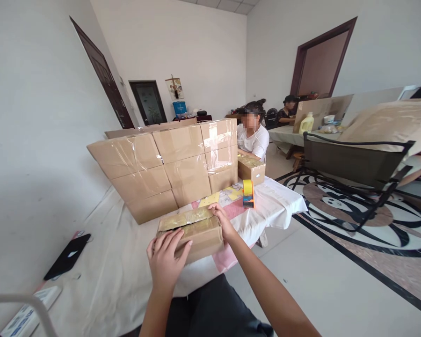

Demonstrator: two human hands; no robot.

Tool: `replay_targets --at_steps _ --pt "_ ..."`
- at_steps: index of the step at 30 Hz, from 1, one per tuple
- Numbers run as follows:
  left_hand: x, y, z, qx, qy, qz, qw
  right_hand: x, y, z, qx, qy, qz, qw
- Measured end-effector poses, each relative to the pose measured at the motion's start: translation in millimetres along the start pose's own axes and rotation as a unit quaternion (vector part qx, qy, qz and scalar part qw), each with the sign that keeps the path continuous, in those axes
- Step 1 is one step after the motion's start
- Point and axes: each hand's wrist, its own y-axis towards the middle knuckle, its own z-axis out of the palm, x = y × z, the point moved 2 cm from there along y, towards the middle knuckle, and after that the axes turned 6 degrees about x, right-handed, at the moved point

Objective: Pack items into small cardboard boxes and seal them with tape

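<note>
A small cardboard box [199, 241] lies in front of me on the cloth-covered table, its top flaps meeting along a seam that gapes a little at the left. My left hand [168, 255] rests over the left part of the top, fingers stretched out and holding nothing. At the right end, my right hand [223, 221] has its fingers bent over the box's upper edge, gripping it near the flap. A tape dispenser [248, 194] with a yellow roll stands on the table, beyond and to the right of the box, apart from both hands.
Stacked cardboard boxes [185, 173] wrapped in clear film rise behind my box. Another box [251, 169] stands right of them, near a person in a white shirt [257, 142]. A black pouch [68, 256] lies at left. A folding chair [354, 161] stands at right.
</note>
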Motion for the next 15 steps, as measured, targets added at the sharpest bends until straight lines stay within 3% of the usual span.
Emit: replay_targets --at_steps 3,8,15 --pt "-0.8 -1.1 0.4 -0.032 0.016 0.025 0.999 -2.1 4.7 -1.5 0.007 0.015 -0.014 1.000" --pt "-5.5 -4.6 3.5 -0.143 0.036 0.085 0.985 -5.0 10.8 -1.7 0.022 0.103 -0.016 0.994" --pt "-7.1 -8.2 4.8 -0.157 0.056 0.091 0.982 -4.6 8.6 -0.9 0.024 0.128 -0.021 0.991"
